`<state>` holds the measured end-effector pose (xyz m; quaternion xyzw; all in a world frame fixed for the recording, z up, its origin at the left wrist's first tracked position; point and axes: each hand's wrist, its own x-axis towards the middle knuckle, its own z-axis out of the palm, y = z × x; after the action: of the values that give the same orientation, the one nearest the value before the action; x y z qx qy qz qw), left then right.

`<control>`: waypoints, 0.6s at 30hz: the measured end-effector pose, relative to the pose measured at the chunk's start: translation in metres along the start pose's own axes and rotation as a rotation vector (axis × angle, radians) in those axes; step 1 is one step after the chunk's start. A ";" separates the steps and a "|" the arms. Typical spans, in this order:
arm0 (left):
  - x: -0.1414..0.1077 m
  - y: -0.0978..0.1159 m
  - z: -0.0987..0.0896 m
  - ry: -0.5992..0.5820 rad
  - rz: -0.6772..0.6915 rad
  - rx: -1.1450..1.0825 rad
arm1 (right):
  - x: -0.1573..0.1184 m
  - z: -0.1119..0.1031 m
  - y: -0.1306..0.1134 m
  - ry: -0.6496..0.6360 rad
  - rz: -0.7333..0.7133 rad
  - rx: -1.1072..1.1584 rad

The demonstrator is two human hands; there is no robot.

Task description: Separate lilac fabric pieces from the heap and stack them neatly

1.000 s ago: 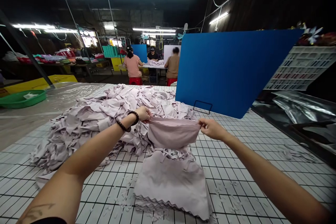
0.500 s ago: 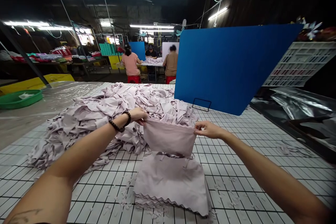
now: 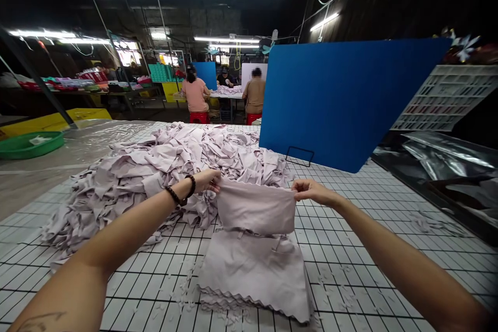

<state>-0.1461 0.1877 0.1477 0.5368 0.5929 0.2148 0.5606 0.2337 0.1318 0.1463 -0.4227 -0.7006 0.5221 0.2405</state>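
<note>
A pale lilac fabric piece [image 3: 257,210] is stretched between my two hands, its upper edge pulled nearly straight. My left hand [image 3: 208,180], with dark beaded bracelets at the wrist, pinches the upper left corner. The upper right corner is pinched by my right hand [image 3: 311,191]. Just below and nearer to me lies a stack of matching fabric pieces [image 3: 254,272] with wavy cut edges. The held piece's lower edge hangs at the far end of that stack; I cannot tell whether they touch. Behind my left hand rises a heap of crumpled lilac fabric [image 3: 155,171].
A blue board [image 3: 342,104] stands on the gridded table [image 3: 350,249] behind my right hand, near a black wire stand [image 3: 299,155]. Small fabric scraps [image 3: 346,295] lie around the stack. A green basket [image 3: 31,148] sits far left. Several people sit at a table beyond.
Both hands have moved slightly right with the fabric piece, and my left hand has dropped a little. The piece now hangs flatter and squarer. The stack has not moved.
</note>
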 end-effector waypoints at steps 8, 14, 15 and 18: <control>0.006 -0.003 -0.003 -0.157 0.089 0.231 | 0.019 -0.007 0.006 0.098 0.041 -0.106; 0.002 0.001 -0.004 -0.125 0.253 0.293 | 0.024 -0.021 0.012 0.228 0.034 -0.284; -0.001 0.002 -0.002 -0.141 0.301 0.247 | 0.023 -0.023 0.013 0.218 0.040 -0.311; -0.006 0.000 0.003 -0.153 0.385 0.110 | 0.023 -0.028 0.014 0.199 0.031 -0.255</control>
<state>-0.1452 0.1816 0.1493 0.6845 0.4461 0.2438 0.5226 0.2479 0.1670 0.1401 -0.5101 -0.7274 0.3881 0.2452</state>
